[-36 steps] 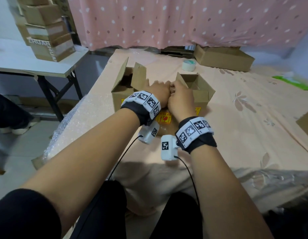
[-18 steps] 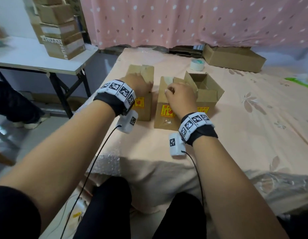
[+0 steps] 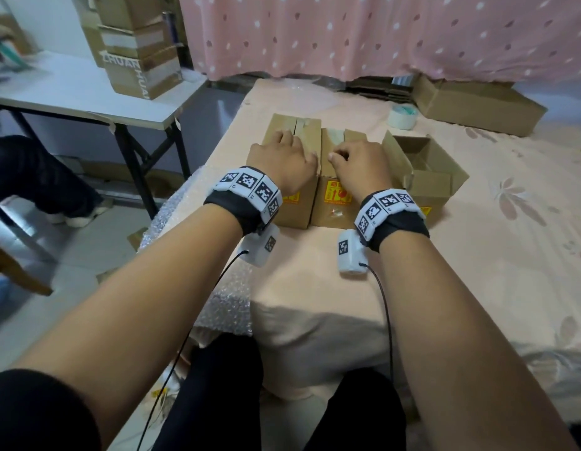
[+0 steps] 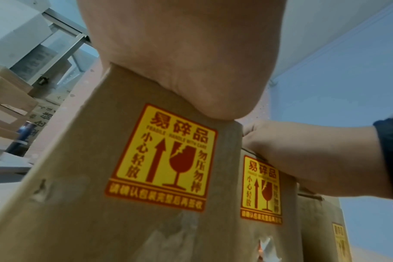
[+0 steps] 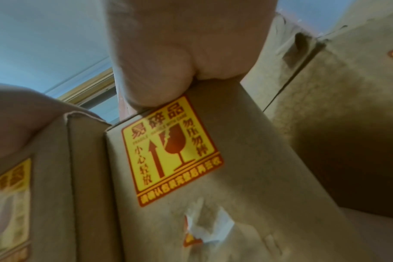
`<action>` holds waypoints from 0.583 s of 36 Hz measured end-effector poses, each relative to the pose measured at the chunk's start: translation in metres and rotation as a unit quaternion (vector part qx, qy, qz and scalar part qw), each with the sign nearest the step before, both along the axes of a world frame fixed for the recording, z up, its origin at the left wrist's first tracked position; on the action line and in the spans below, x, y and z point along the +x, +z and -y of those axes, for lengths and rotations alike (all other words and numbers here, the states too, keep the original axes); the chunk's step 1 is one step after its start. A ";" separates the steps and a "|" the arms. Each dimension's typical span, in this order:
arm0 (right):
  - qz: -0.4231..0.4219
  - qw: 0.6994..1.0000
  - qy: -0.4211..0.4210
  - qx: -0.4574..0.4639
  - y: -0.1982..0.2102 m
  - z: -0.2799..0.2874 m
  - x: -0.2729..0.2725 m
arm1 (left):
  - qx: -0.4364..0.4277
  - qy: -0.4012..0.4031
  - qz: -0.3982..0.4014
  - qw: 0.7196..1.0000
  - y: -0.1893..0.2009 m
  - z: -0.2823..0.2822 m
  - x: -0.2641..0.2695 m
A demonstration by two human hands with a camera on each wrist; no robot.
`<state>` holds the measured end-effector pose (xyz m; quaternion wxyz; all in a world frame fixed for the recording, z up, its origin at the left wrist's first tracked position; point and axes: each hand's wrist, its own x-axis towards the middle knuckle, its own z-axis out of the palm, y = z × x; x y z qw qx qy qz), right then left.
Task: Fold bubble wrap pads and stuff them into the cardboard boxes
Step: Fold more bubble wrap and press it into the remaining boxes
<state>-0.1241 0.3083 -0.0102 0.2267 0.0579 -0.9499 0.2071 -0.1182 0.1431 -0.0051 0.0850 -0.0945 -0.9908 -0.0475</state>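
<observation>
Head view: three cardboard boxes stand in a row near the front edge of a bed covered in a peach floral sheet (image 3: 477, 255). The left box (image 3: 284, 206) has its flaps folded shut, and the left hand (image 3: 284, 159) lies palm down on top, fingers fairly straight and pressing the flaps. The middle box (image 3: 331, 209) touches it on the right; the right hand (image 3: 359, 164) rests on its top with fingers bent at the knuckles, though whether they pinch a flap or just push on it is hard to tell. The right box (image 3: 435, 190) stands open, flaps raised, just beside the middle one. A sheet of bubble wrap (image 3: 227, 304) hangs over the bed's left edge, below the left wrist.

From the left wrist, the heel of the palm sits on the box's top edge above a yellow fragile sticker (image 4: 162, 156). A tape roll (image 3: 402, 115) lies farther back, near a long flat carton (image 3: 477, 107).
</observation>
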 end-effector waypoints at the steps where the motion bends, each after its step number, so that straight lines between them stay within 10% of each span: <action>1: 0.001 1.000 0.000 0.005 0.000 0.000 0.002 | -0.001 0.000 -0.003 1.000 0.000 -0.001 0.001; 10: 0.039 0.990 -0.007 0.137 0.010 0.014 0.027 | 0.062 -0.007 -0.033 0.997 0.004 0.000 0.010; 14: -0.081 0.984 -0.026 0.156 0.009 0.030 0.049 | 0.194 -0.020 -0.093 0.976 0.011 0.012 0.022; 18: -0.242 0.965 0.081 0.064 0.004 0.062 0.082 | 0.272 -0.045 -0.138 0.951 0.022 0.047 0.050; 21: -0.142 0.971 0.191 0.029 -0.007 0.092 0.101 | 0.248 -0.032 -0.119 0.961 0.011 0.089 0.074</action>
